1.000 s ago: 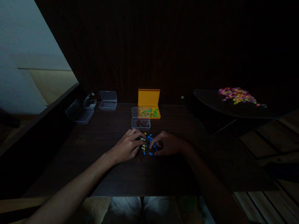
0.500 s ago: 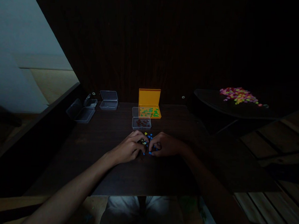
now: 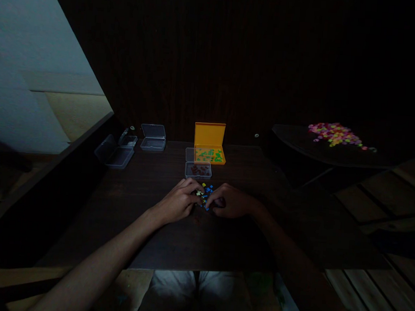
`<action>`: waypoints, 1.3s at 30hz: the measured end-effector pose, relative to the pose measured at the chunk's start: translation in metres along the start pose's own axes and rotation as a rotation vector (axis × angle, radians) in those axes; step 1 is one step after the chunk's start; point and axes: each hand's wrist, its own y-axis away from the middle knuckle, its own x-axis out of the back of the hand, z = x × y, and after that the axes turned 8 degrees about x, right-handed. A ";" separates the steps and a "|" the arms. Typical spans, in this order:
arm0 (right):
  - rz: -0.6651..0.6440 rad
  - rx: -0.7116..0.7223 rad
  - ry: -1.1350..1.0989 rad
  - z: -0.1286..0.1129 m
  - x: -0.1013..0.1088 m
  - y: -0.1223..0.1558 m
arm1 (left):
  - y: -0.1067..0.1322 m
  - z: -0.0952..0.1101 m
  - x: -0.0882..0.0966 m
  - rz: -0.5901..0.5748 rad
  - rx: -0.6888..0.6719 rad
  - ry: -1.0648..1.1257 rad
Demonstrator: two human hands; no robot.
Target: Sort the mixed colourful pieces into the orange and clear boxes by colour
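On a dark wooden table (image 3: 159, 237) both my hands rest side by side over a small heap of tiny blue and yellow pieces (image 3: 205, 193). My left hand (image 3: 177, 202) lies palm down with its fingers curled onto the left side of the heap. My right hand (image 3: 230, 201) is curled against the heap's right side, its fingertips pinched among the pieces. The scene is dim, and whatever the fingers hold is hidden.
Beyond the heap stand a small clear box with dark red pieces (image 3: 198, 170) and an open orange box with green pieces (image 3: 209, 154). Empty clear boxes (image 3: 152, 138) sit at the far left. A pile of bright beads (image 3: 333, 133) lies on a dark surface at right.
My hands have drawn closer together, gathering the pieces into a tighter heap. The camera view has shifted slightly.
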 end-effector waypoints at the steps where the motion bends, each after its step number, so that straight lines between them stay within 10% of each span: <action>1: 0.008 -0.019 0.011 0.000 0.001 0.000 | 0.000 0.000 0.001 0.002 0.013 -0.017; 39: -0.017 -0.193 -0.075 0.010 0.031 0.014 | 0.000 0.020 -0.007 -0.156 -0.009 0.048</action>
